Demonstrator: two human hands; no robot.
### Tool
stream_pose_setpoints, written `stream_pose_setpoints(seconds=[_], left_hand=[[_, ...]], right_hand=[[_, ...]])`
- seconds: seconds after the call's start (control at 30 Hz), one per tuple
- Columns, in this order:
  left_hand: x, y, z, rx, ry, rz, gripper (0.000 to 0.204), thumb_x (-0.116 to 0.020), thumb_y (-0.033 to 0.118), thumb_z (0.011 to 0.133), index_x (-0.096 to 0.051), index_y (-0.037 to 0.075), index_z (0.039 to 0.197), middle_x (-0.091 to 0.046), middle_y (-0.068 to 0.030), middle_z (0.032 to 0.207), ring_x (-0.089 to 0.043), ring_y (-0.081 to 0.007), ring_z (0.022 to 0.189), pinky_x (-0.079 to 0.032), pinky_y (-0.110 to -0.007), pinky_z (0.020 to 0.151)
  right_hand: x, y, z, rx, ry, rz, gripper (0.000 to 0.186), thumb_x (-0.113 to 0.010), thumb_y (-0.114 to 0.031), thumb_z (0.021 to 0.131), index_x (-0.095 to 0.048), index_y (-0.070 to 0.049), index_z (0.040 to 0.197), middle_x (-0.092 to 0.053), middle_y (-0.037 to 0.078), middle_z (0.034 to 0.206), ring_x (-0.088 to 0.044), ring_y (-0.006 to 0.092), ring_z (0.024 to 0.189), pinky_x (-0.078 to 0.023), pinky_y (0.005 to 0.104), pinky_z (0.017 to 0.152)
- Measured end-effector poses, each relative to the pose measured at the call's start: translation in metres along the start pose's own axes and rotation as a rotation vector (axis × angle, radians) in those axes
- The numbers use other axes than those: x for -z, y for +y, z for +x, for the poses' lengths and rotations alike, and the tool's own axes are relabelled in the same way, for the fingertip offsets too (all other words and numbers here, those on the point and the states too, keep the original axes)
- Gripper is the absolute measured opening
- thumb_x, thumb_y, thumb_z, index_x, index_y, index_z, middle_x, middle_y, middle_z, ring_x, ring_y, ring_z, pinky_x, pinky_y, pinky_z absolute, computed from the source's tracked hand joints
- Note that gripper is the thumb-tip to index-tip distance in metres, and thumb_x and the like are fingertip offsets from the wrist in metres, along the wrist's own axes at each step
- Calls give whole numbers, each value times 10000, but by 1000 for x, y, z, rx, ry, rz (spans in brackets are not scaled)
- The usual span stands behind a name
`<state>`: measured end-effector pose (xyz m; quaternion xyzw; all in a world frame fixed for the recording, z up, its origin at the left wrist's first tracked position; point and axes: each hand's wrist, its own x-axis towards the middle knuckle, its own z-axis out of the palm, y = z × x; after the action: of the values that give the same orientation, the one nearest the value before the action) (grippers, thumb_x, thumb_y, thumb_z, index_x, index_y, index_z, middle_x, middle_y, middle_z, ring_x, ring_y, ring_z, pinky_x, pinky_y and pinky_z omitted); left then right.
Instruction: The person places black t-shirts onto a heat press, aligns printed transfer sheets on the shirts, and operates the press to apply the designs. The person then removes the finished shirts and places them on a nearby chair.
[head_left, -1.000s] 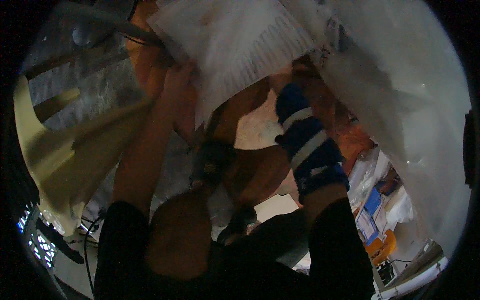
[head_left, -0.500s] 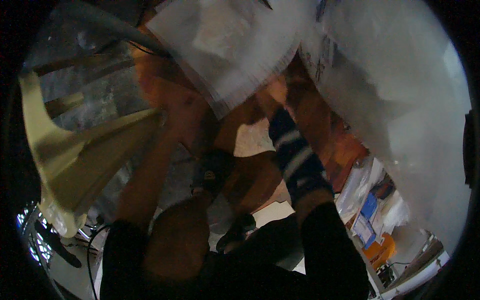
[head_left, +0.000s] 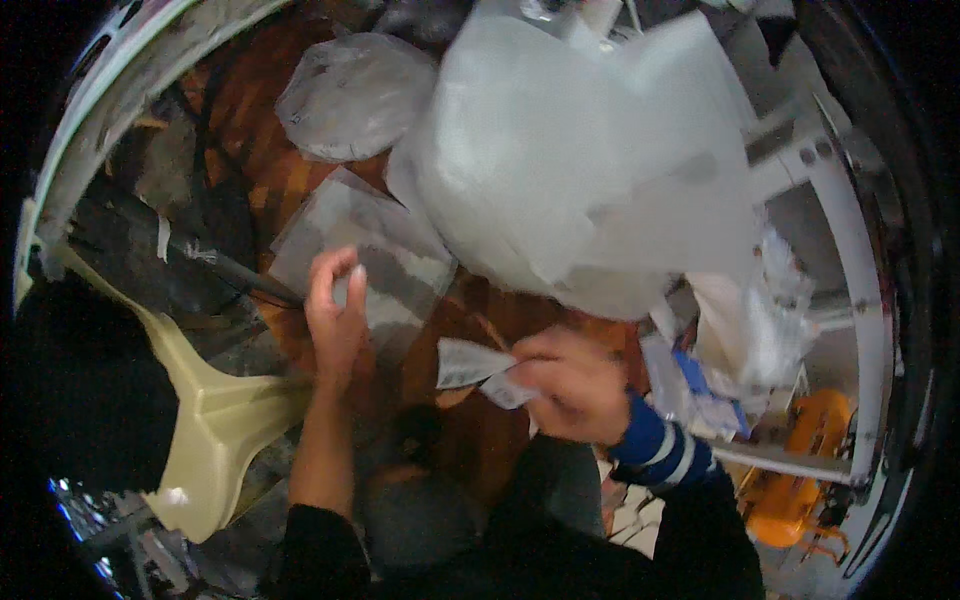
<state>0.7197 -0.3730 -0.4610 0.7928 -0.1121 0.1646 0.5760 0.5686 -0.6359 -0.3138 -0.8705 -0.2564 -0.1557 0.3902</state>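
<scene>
Nearest me, the right hand grasps a printed paper slip between thumb and fingers, pinched at its middle so both ends flare; blur hides the exact hold. I judge a tear or a lost end possible, since the narrow pinch carries the whole piece. The slip is above the brown floor, right of the left hand.

That hand is released, thumb and fingers apart, nothing visible between them. It is over the clear sheets; contact I cannot tell. Slick film could slide or separate unevenly under a careless touch.

To the left, the cream frame reaches near the forearm; a wide elbow could knock it. Beyond, the bulky white sack overhangs the sheets' right side and could sag onto them.
</scene>
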Motion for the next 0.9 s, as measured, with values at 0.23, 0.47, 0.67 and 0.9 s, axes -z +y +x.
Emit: stream_pose_setpoints(seconds=[0.23, 0.47, 0.67, 0.9], left_hand=[[-17, 253, 81, -698, -118, 14, 385, -768, 83, 831, -660, 12, 1194, -652, -174, 1172, -625, -382, 1060, -503, -452, 959], [-95, 225, 124, -244, -265, 415, 508, -748, 112, 880, -584, 32, 1354, -559, -199, 1414, -544, -395, 1304, -429, -488, 1112], [-82, 264, 124, -162, -384, 272, 483, -715, 86, 891, -584, 34, 1353, -547, -200, 1418, -511, -394, 1344, -373, -518, 1153], [19, 194, 72, 253, -556, 233, 287, -704, 96, 910, -692, 3, 1181, -649, -205, 1276, -626, -358, 1177, -494, -433, 1004]], right_hand=[[79, 4, 67, -584, 820, 77, 151, -793, -62, 843, -681, -18, 934, -707, 157, 931, -688, 334, 830, -553, 355, 769], [123, 6, 142, -626, 393, -495, 691, -864, -234, 791, -542, -48, 1374, -543, 239, 1333, -575, 405, 1175, -526, 457, 955], [165, 79, 130, -1145, 420, -411, 562, -829, -256, 857, -585, -12, 1301, -627, 164, 1202, -616, 358, 1094, -514, 452, 962], [174, 26, 85, -1074, 732, -228, 402, -764, -227, 926, -622, -37, 1251, -662, 135, 1117, -643, 311, 1001, -537, 427, 883]])
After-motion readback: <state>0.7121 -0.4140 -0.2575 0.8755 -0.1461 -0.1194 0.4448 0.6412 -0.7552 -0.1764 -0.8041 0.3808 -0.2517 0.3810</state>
